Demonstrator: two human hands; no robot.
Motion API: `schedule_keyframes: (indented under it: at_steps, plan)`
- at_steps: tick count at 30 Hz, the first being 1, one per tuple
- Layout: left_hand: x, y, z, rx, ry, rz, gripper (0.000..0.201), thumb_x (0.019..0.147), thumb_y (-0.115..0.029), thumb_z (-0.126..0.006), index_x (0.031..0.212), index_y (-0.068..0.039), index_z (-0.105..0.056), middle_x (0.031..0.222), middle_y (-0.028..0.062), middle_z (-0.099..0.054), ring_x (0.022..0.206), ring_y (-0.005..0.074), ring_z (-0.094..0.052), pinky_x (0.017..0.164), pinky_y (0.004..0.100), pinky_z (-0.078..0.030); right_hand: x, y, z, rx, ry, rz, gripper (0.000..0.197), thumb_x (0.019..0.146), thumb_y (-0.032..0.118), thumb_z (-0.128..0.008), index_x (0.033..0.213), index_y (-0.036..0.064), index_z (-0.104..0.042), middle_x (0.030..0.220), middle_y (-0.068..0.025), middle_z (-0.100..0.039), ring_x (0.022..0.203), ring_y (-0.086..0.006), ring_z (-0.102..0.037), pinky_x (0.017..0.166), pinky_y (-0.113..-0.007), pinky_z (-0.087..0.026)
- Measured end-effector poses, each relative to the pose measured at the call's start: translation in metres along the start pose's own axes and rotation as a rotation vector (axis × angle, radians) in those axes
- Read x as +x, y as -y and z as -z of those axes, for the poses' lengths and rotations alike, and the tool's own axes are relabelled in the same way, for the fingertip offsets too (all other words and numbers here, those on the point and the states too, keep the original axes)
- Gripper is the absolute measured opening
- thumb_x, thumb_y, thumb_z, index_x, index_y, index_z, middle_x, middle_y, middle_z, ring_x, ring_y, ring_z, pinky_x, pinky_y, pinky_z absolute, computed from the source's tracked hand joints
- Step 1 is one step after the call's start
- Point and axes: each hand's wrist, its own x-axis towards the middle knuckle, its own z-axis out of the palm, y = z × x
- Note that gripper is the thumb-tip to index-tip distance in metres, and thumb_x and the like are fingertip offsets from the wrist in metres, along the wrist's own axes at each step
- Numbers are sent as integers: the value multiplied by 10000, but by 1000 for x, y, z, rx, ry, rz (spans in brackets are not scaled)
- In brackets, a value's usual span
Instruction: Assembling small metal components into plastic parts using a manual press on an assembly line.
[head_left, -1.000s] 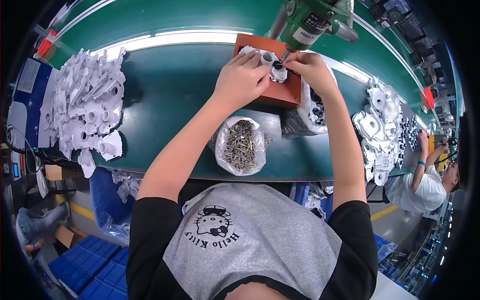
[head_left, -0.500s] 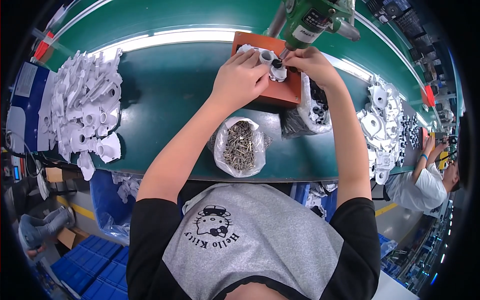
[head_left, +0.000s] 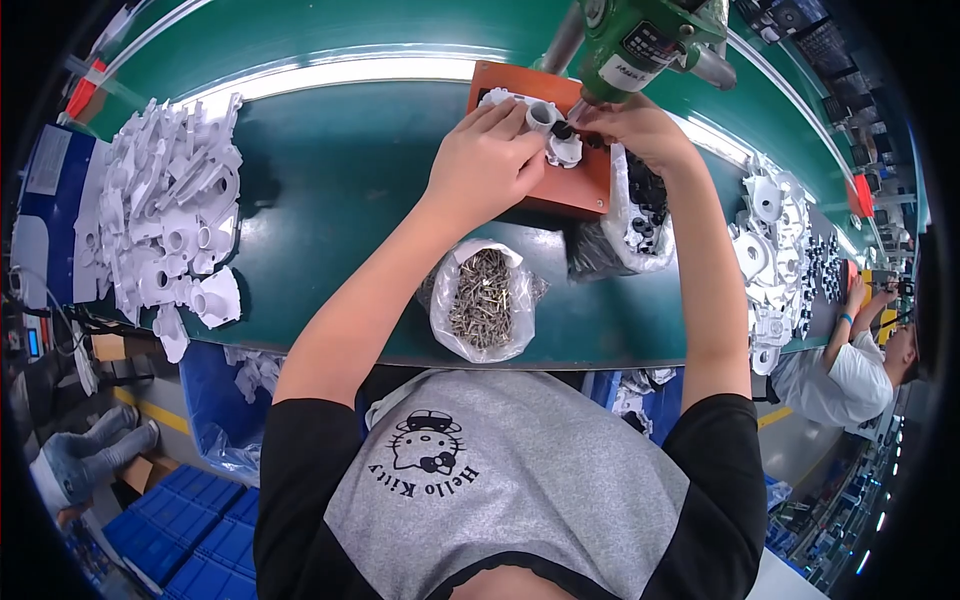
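Left hand (head_left: 488,158): fingers lay side by side, clamped with the thumb on the left part of a white plastic housing (head_left: 566,153). The housing sat on an orange fixture block (head_left: 578,192), below a green machine head (head_left: 628,62). Right hand (head_left: 648,130): fingertips were just beside the black plastic piece (head_left: 562,130) at the housing; could not tell whether they were closed on anything. Nearer the person, on the green bench (head_left: 340,210), stood a clear bag (head_left: 523,318) of metal screws (head_left: 480,300); right of the block, another bag (head_left: 648,264) held small black parts (head_left: 645,190).
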Motion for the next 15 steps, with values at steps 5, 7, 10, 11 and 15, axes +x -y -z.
schedule_keyframes:
  at_steps: [5,7,10,11,15]
  plan:
    - [-1,0,1,5,-1,-1,115,753,-145,-648,840,-79,-682,1051,126,-658,1036,297,-614,922,411,-485,3,-2,-4,-69,39,82,156,787,129,-705,904,35,-661,797,-1,-619,726,-79,-544,665,-233,-440]
    - [1,1,0,-6,-8,-4,115,752,-145,-648,839,-78,-683,1052,129,-658,1036,297,-614,922,412,-484,2,1,-2,-61,56,74,166,778,130,-719,906,42,-663,798,0,-616,738,-80,-544,684,-235,-439]
    - [3,3,-3,-2,-11,-3,112,750,-144,-649,834,-74,-677,1055,128,-656,1036,294,-613,921,412,-483,11,-2,2,-59,62,54,172,762,110,-732,894,36,-652,791,8,-600,742,-88,-546,703,-243,-441]
    - [3,5,-4,-5,-9,-7,115,750,-145,-648,837,-76,-676,1056,126,-655,1033,293,-613,920,410,-484,13,-4,0,-74,71,64,186,757,107,-740,895,33,-639,792,10,-591,740,-92,-546,696,-244,-444]
    - [6,8,4,-1,-52,-23,104,736,-135,-624,807,-67,-658,987,175,-654,976,312,-629,914,417,-480,21,-4,7,-147,167,134,223,754,112,-750,900,30,-602,799,11,-570,717,-99,-537,681,-248,-456]
